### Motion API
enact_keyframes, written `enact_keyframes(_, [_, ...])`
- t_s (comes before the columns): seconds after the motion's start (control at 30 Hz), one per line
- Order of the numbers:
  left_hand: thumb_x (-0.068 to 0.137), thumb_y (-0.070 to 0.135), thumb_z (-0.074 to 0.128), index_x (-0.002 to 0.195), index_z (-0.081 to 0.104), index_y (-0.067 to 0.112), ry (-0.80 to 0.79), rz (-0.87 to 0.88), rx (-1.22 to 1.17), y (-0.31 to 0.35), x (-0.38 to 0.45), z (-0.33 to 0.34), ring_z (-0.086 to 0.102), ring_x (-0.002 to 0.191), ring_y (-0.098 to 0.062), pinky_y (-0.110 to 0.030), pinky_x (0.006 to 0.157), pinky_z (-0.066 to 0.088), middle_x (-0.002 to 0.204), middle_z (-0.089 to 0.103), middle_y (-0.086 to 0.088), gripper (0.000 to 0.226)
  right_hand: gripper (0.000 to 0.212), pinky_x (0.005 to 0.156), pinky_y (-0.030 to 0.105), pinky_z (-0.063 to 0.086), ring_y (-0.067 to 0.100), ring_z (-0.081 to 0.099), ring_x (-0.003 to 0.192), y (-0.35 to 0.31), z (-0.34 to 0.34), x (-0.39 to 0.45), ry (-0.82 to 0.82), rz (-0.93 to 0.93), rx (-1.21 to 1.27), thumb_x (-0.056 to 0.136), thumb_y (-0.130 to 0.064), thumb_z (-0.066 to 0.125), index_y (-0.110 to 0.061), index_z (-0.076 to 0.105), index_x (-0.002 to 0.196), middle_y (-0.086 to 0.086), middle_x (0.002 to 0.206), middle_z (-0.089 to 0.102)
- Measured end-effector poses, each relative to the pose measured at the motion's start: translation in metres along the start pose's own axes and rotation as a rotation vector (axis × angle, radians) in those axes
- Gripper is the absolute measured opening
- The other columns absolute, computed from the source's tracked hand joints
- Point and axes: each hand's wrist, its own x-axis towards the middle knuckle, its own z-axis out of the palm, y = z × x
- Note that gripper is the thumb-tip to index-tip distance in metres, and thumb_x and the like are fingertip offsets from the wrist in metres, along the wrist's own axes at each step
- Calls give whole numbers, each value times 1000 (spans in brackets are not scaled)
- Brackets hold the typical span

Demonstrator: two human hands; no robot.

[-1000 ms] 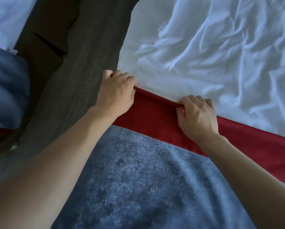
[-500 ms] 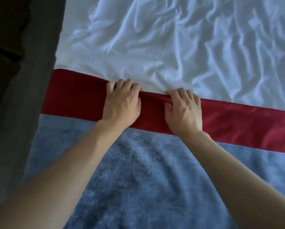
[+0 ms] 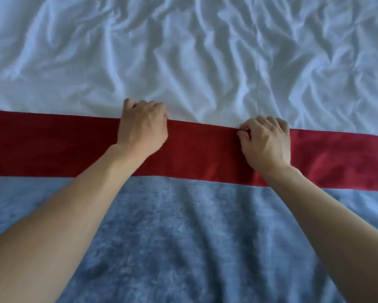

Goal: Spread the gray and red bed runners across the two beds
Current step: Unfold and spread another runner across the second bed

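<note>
Red band of the bed runner (image 3: 201,149) runs straight across the middle of the view from 9 o'clock to 3 o'clock, dipping a little lower toward the 3 side. Its gray plush part (image 3: 183,237) fills everything below that, down to 6 o'clock, with soft ripples in the pile. Above the red edge, from about 10 round to 2, it's all wrinkled white bed sheet (image 3: 205,51).

Both hands sit on the far edge of the red strip, where it meets the sheet. Left hand (image 3: 143,127) is just left of centre, fingers curled over that edge and gripping it, knuckles up. Right hand (image 3: 267,142) is over toward 3 o'clock from it, well apart from the left, thumb and curled fingers pinching the same red edge, so there's a tiny bunch of fabric at the thumb. Bare forearms come in from 7 and 5 o'clock, lying across the gray part. Runner looks flat between the hands.
</note>
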Motion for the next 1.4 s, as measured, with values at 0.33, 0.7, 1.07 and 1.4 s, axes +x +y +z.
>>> enact_keyframes(0.33, [95,26,50,91,63,19,-71,64,-35,24,13,9,60,88,-22,-37,86,28,91,67,4,14,15,96,42,38,29,59,91,51,0,3,68,-67,81,91,-20,57,-14,71,96,3,92,69])
enact_keyframes(0.7, [91,13,52,90,63,19,-66,271,-129,177,62,39,60,82,-20,-34,89,28,89,67,5,13,15,97,45,31,39,57,95,260,-25,-13,40,121,-142,92,-18,58,-11,71,92,15,93,69])
enact_keyframes(1.07, [95,22,51,95,61,14,-21,285,-103,253,50,48,59,83,-23,-36,86,31,89,64,1,13,15,102,44,32,37,57,101,278,-22,-26,87,76,-30,89,-16,59,-11,71,97,10,98,68])
enact_keyframes(1.4, [97,23,52,100,63,16,-5,334,-118,321,62,62,60,88,-21,-34,89,31,94,66,2,13,18,102,40,30,32,57,100,284,-17,-24,106,111,3,90,-16,56,-14,71,98,7,99,68])
